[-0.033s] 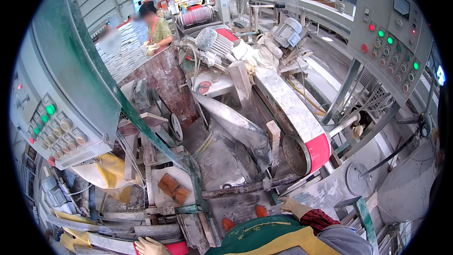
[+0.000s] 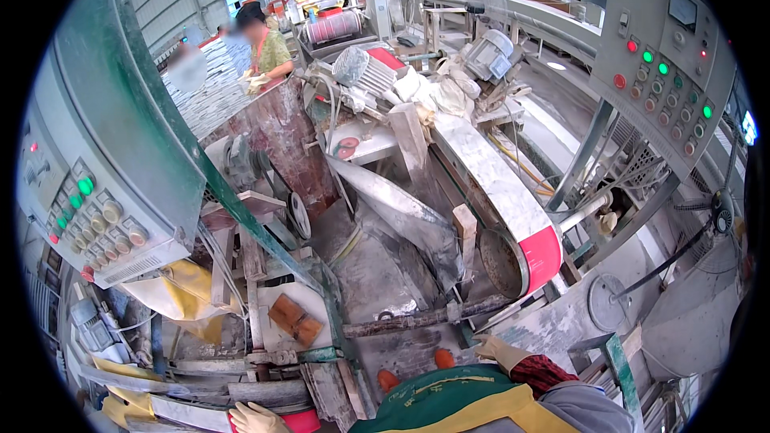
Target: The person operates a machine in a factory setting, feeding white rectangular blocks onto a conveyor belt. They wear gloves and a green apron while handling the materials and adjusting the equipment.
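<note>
My left hand [image 2: 258, 418], in a cream work glove, lies at the bottom edge on a white and red belt guard [image 2: 301, 422]. Its fingers are spread, with nothing held. My right hand [image 2: 499, 351], gloved alike and with a red checked cuff, is beside the green apron [image 2: 433, 402] I wear. Its fingers stretch leftward near a dark green post [image 2: 467, 333], and no object shows in them. Whether they touch the post I cannot tell. Orange shoes [image 2: 443, 358] show below me.
Control cabinets with lit buttons stand at left [image 2: 104, 220] and right [image 2: 662, 72]. Ahead runs a long white belt guard with a red end [image 2: 541, 259], near electric motors [image 2: 489, 56]. A brick-coloured block [image 2: 295, 320] lies at left. A person [image 2: 269, 48] works behind a stained panel [image 2: 281, 136].
</note>
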`<state>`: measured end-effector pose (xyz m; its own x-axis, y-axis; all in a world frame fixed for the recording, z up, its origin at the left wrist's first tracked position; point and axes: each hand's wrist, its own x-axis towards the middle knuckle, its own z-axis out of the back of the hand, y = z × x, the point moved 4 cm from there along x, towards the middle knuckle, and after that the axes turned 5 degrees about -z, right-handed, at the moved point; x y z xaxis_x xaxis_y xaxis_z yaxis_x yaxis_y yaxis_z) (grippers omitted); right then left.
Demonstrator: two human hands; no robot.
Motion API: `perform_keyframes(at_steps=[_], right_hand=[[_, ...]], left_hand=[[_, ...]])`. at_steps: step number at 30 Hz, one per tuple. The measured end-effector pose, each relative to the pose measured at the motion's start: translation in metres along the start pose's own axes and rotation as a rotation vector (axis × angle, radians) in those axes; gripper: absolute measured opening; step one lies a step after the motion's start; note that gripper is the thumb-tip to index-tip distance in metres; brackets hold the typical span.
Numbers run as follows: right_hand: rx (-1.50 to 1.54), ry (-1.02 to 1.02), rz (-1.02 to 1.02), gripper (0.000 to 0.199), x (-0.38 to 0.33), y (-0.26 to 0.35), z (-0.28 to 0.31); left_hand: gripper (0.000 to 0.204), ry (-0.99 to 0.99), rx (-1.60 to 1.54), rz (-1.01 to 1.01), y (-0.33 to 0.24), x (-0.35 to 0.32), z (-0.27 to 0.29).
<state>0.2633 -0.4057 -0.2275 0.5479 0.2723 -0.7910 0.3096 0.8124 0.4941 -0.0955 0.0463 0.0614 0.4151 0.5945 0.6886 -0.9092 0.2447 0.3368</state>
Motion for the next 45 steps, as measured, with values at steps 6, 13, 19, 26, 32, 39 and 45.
perform_keyframes(at_steps=[6, 13, 19, 26, 32, 39, 45], right_hand=[[-0.056, -0.054, 0.062, 0.057, 0.000, -0.001, -0.002], [-0.097, -0.041, 0.060, 0.056, 0.004, -0.003, -0.003], [-0.094, -0.055, 0.053, 0.053, 0.014, -0.011, -0.008], [-0.068, -0.052, 0.057, 0.051, 0.013, -0.011, -0.007], [-0.065, -0.036, 0.030, 0.050, -0.005, 0.006, -0.003], [-0.016, -0.007, 0.011, 0.050, 0.008, -0.008, -0.009], [-0.056, -0.016, 0.048, 0.048, 0.018, -0.013, -0.012]], left_hand=[[0.024, 0.030, -0.041, 0.021, -0.005, -0.001, 0.001], [0.026, 0.005, -0.043, 0.008, -0.011, -0.002, 0.010], [0.043, 0.466, -0.123, 0.213, -0.010, -0.022, -0.020], [0.030, 0.056, -0.028, 0.018, -0.021, -0.004, 0.020], [0.035, 0.155, -0.013, 0.043, -0.025, -0.007, 0.023], [0.042, 0.164, -0.007, 0.046, -0.027, -0.018, 0.012], [0.046, 0.418, -0.043, 0.150, -0.033, -0.033, -0.007]])
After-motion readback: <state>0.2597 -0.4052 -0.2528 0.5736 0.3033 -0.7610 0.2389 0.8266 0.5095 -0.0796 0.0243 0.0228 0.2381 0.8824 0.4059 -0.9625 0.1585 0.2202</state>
